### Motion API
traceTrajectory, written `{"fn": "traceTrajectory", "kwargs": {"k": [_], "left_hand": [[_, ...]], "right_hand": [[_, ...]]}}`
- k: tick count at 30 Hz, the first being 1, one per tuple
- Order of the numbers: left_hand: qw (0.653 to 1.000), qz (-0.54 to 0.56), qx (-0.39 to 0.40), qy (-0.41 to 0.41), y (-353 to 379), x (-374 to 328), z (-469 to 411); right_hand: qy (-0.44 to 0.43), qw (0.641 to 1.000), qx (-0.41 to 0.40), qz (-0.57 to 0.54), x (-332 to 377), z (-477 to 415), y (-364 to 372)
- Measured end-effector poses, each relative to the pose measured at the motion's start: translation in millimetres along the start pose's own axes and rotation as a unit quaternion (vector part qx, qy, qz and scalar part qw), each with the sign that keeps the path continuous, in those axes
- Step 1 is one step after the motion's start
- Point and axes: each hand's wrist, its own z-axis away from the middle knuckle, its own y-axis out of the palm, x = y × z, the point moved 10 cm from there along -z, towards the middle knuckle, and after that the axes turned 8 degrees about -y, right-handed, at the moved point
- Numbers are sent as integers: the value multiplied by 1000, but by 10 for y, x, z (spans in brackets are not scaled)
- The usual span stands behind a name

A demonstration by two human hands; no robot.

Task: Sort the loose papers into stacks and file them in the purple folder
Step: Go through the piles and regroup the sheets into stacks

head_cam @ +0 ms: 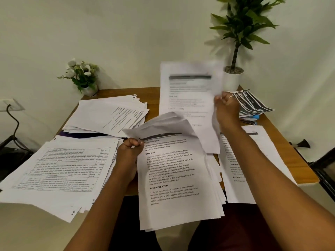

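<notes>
A: L hand [130, 147]?
B: Clenched on top corner of bundle [174, 178]; the bundle's low end hangs past the front edge of desk [290, 156]. R hand [226, 105] pinches one sheet [188, 98], raised, blurry.
A: Purple folder [85, 134]?
B: Just a sliver, under far-left stack [108, 115]. Near-left stack [59, 171] & right stack [253, 160] overhang front edge.
A: Free room?
B: Bare wood at far middle & right edge.

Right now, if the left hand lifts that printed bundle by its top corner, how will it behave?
Probably floppy: the bundle has top sheets curling over above the left hand. Its lower edges fan out unevenly, so it looks unbound, and sheets may slip loose.
</notes>
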Motion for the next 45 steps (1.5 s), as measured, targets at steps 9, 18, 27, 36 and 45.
{"fn": "traceTrajectory", "kwargs": {"k": [9,18,27,36,45], "left_hand": [[996,68,44,-39,54,103,-52],[997,-21,-68,-21,2,117,-108],[981,-179,-65,39,109,61,-2],[961,-244,-74,109,211,-50,161],[959,-249,-86,107,217,-29,179]], "right_hand": [[49,917,274,285,-720,566,454],[58,951,292,81,-273,924,600],[83,916,386,75,-508,1309,822],[-83,896,304,314,-291,1148,716],[20,917,270,293,-470,1010,604]]}}
